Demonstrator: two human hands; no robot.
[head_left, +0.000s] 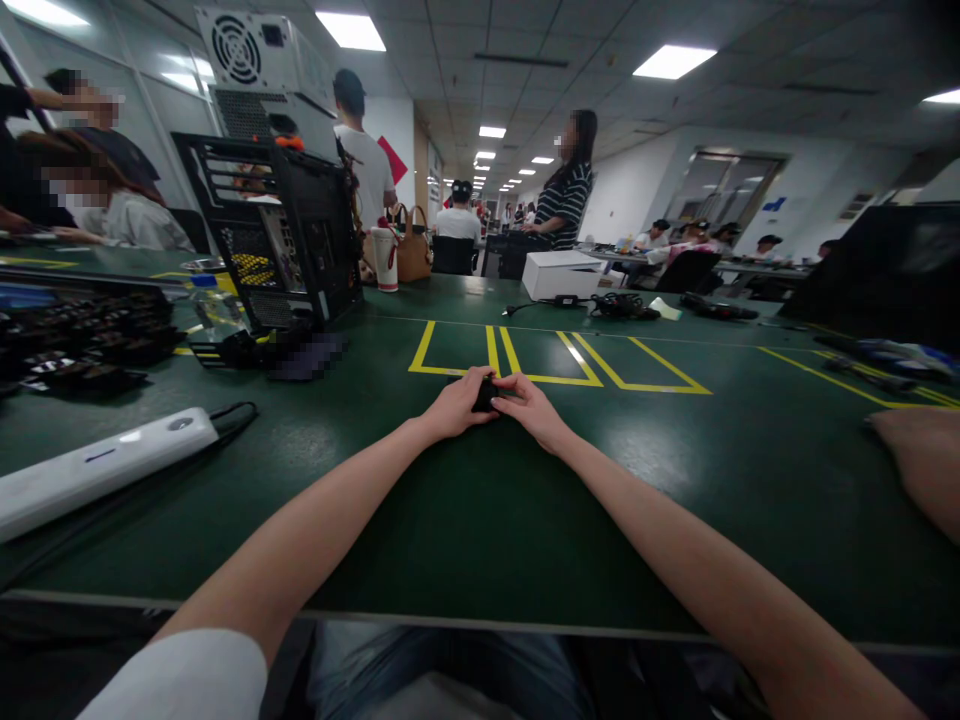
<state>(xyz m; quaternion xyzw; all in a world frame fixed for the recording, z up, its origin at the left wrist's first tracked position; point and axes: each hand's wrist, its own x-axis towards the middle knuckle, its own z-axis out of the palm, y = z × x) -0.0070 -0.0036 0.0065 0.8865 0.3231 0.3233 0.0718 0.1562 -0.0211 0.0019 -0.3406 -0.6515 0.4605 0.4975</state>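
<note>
A small black object (485,394) is between my two hands, low over the green table (480,540), just in front of the yellow tape outlines (506,378). My left hand (459,404) wraps round it from the left. The fingertips of my right hand (529,408) pinch at its right side. Fingers cover much of the object, and its exact shape is too small to tell.
At the left stand a black computer case (300,230), a bottle (217,308), black parts (90,330) and a white device (112,465) with a cable. Behind are a cup (385,258), a white box (561,275) and cables (622,306). Another person's arm (922,460) rests at the right.
</note>
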